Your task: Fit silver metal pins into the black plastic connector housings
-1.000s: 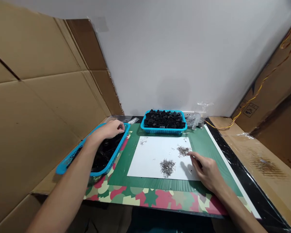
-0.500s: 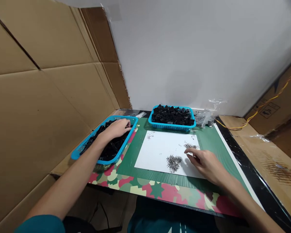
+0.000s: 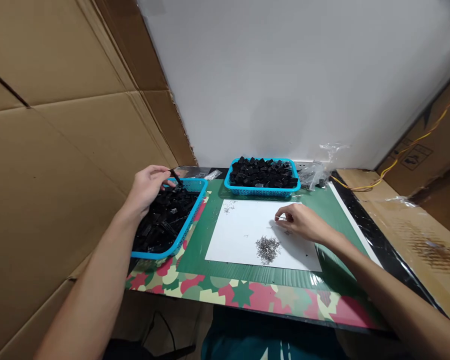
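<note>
My left hand (image 3: 148,187) is closed in a pinch on a narrow black plastic piece (image 3: 176,177), held tilted over the far side of a blue basket (image 3: 187,235). Many dark plastic pieces (image 3: 165,220) fill that basket. Over the white sheet (image 3: 228,240), my right hand (image 3: 296,220) has thumb and forefinger together on what looks like a small, thin metal pin (image 3: 281,218). Its fingers cover most of a smaller scatter of pins. A larger pile of pins (image 3: 267,250) lies nearer me, and a few loose ones (image 3: 228,206) lie at the sheet's far left corner.
A second blue basket (image 3: 262,191), heaped with black blocks (image 3: 262,172), stands at the back by the wall. Clear plastic bags (image 3: 313,175) lie beside it. Cardboard (image 3: 78,135) walls the left side. A yellow cable (image 3: 382,177) runs along the right.
My left hand has risen from inside the left basket and moved left, now with a black plastic piece in its fingers. My right hand has moved away from me and closed its fingertips. The view has shifted slightly.
</note>
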`<state>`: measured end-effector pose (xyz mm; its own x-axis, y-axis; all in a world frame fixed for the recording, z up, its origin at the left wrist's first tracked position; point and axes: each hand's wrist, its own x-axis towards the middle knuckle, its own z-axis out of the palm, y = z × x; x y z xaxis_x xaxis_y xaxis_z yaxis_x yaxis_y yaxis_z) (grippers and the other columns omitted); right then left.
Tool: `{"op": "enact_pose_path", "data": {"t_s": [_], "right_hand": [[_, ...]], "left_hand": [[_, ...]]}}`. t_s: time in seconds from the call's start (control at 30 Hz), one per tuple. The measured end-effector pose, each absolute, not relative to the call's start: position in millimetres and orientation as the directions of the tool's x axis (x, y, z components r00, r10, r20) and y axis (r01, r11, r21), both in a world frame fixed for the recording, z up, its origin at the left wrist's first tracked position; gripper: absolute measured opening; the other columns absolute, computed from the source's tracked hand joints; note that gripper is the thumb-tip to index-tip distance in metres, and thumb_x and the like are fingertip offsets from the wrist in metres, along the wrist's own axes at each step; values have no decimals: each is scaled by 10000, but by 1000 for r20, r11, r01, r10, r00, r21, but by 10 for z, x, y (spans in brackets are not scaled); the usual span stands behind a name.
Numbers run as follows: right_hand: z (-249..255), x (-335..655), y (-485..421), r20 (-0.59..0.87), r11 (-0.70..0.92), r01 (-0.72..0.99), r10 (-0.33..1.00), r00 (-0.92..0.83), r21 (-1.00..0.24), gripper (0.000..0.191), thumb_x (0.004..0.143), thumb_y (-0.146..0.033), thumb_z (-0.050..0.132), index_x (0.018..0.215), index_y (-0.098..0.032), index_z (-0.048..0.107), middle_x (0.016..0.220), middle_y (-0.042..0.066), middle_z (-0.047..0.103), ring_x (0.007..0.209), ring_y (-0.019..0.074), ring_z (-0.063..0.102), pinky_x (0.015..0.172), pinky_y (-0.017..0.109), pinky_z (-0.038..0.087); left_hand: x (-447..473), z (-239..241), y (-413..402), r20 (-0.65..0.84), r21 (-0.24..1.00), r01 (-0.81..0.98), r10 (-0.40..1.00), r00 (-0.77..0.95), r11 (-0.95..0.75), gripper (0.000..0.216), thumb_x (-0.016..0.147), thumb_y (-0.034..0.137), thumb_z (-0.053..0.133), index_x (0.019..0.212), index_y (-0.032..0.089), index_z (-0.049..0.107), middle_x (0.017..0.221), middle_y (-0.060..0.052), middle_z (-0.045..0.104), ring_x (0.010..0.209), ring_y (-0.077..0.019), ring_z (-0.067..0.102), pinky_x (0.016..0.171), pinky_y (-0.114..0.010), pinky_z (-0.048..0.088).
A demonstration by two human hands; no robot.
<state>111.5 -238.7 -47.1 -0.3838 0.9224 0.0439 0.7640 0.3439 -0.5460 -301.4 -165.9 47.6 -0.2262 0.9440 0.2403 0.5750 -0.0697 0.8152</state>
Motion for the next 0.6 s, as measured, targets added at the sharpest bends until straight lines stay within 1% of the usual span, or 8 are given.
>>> {"op": "enact_pose_path", "data": {"t_s": [0.1, 0.17, 0.23, 0.37, 0.43, 0.5, 0.57, 0.6], "right_hand": [[-539, 1023, -2331, 46, 335, 764, 927, -373, -552, 167, 884, -278, 701, 975, -220, 828, 754, 39, 717, 622, 150, 568, 576, 273, 312], [-570, 978, -2322, 20, 318, 767, 929, -370, -558, 122, 862, -257, 722, 915, -241, 831, 743, 26, 713, 624, 145, 566, 575, 269, 309], [-576, 947, -2325, 2, 306, 779, 931, -364, -548, 107, 861, -231, 717, 866, -245, 823, 740, 19, 715, 632, 144, 571, 582, 268, 306], [-524, 900, -2358, -35, 316, 822, 926, -376, -474, 118, 894, -200, 690, 890, -238, 802, 776, 26, 742, 644, 150, 602, 598, 276, 286], [-499, 883, -2386, -53, 327, 850, 923, -381, -413, 127, 924, -207, 661, 930, -231, 786, 805, 42, 755, 671, 165, 625, 607, 279, 273], [-497, 884, -2419, -57, 347, 868, 919, -391, -354, 143, 956, -221, 620, 962, -219, 764, 812, 60, 752, 685, 179, 630, 611, 282, 255], [-518, 914, -2450, -28, 375, 856, 911, -411, -355, 153, 982, -226, 579, 998, -211, 731, 814, 61, 737, 687, 180, 612, 617, 285, 250], [-533, 940, -2463, 2, 383, 835, 909, -416, -395, 147, 991, -227, 563, 1009, -212, 708, 819, 52, 726, 688, 174, 593, 623, 283, 256]], "left_hand": [[-2651, 559, -1768, 233, 901, 411, 955, -183, -140, 200, 856, 331, 702, 949, 176, 616, 858, -52, 749, 677, -148, 616, 601, -257, 416], [-2352, 574, -1855, 212, 937, 297, 976, -60, -185, 256, 859, 317, 711, 1051, 156, 659, 907, -60, 752, 668, -127, 599, 600, -241, 414], [-2038, 528, -1933, 170, 967, 185, 984, 46, -176, 311, 888, 338, 700, 1133, 145, 680, 912, -65, 743, 690, -126, 596, 605, -232, 420], [-1467, 224, -1990, 58, 998, -12, 965, 255, -57, 248, 925, 312, 673, 1106, 151, 722, 915, -54, 704, 724, -108, 589, 628, -209, 430], [-1251, 8, -1976, -12, 994, -101, 950, 313, 46, 203, 925, 299, 676, 1053, 146, 714, 824, -30, 654, 672, -90, 566, 609, -196, 422], [-1106, -201, -1966, -52, 973, -195, 942, 332, 122, 181, 920, 297, 689, 1024, 148, 689, 803, -14, 618, 648, -79, 566, 593, -184, 421], [-1035, -371, -1980, -91, 947, -262, 935, 343, 188, 199, 918, 320, 705, 1040, 169, 661, 822, -1, 593, 653, -86, 599, 580, -185, 438], [-1024, -435, -2000, -106, 936, -283, 933, 345, 211, 217, 919, 342, 711, 1054, 184, 648, 831, 5, 581, 641, -86, 603, 564, -184, 439]]}}
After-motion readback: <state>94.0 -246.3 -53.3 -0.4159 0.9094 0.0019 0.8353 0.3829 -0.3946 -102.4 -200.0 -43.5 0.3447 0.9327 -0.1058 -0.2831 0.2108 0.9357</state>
